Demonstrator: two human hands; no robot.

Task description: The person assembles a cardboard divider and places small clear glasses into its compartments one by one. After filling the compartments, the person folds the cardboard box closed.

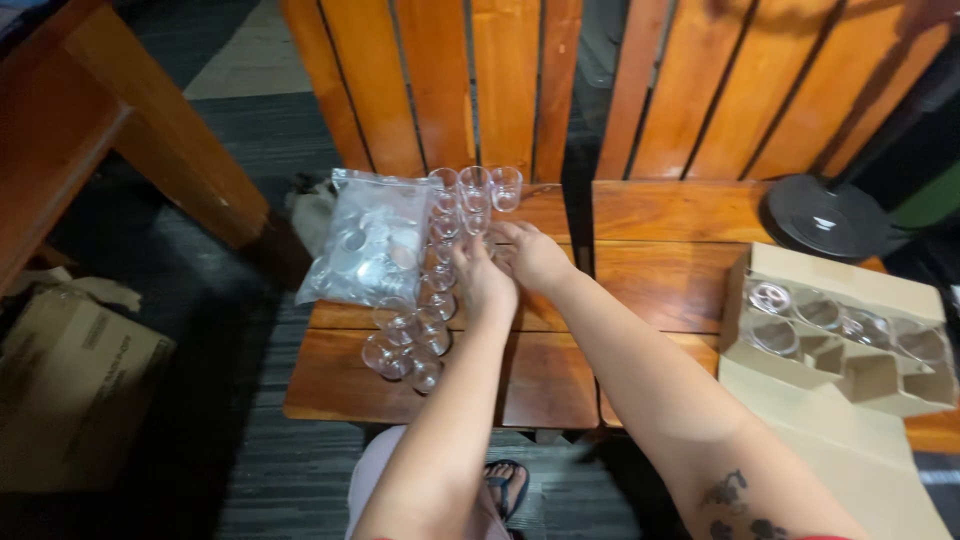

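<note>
Both hands meet over the middle of the left wooden surface (pixel 520 385), side by side and nearly touching. The left hand (pixel 482 280) lies palm down with its fingers (pixel 466 250) curled forward into the row of small clear glass cups (pixel 440 275); the right hand (pixel 535 255) sits just beside it, toward the back edge, its fingers (pixel 505 232) bent down near the cups at the row's far end. Whether either hand has closed on a cup cannot be told, since the fingertips are hidden among the glass.

The cups run in a loose line whose long axis goes from the back edge of the surface, where three stand upright (pixel 475 185), down toward the front left corner, where several more cluster (pixel 400 345). That line lies to the left of both hands, so the left hand is the nearer one to most of it, and the right hand reaches only its back portion.

A clear plastic bag (pixel 365 240) holding round pieces lies just left of the row, touching it. Well apart, on the right surface, an open cardboard box with dividers (pixel 840 345) holds a few more glasses
</note>
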